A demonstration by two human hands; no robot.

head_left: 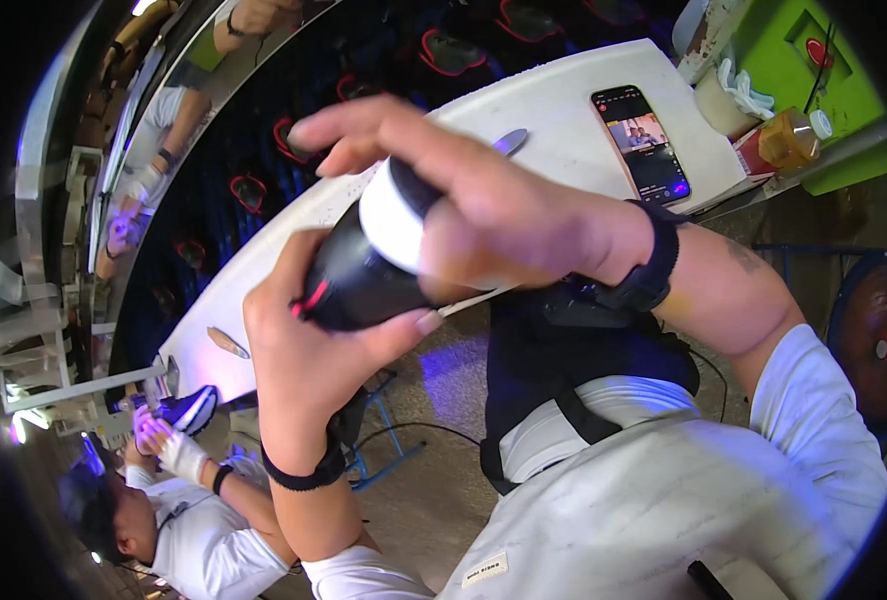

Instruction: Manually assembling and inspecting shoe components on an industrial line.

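A black shoe with a white part and a small red tab is gripped in my left hand, with the thumb along its near side. My right hand passes over the shoe, blurred by motion. Its upper fingers stretch out to the left, beyond the white part. The lower part of that hand is smeared against the shoe, so I cannot tell whether it presses on it. Below both hands lies the white tabletop.
A phone lies on the tabletop's right part, near a bottle of amber liquid and a green panel. Red-outlined shoes stand on a dark surface beyond. At lower left a co-worker handles another shoe.
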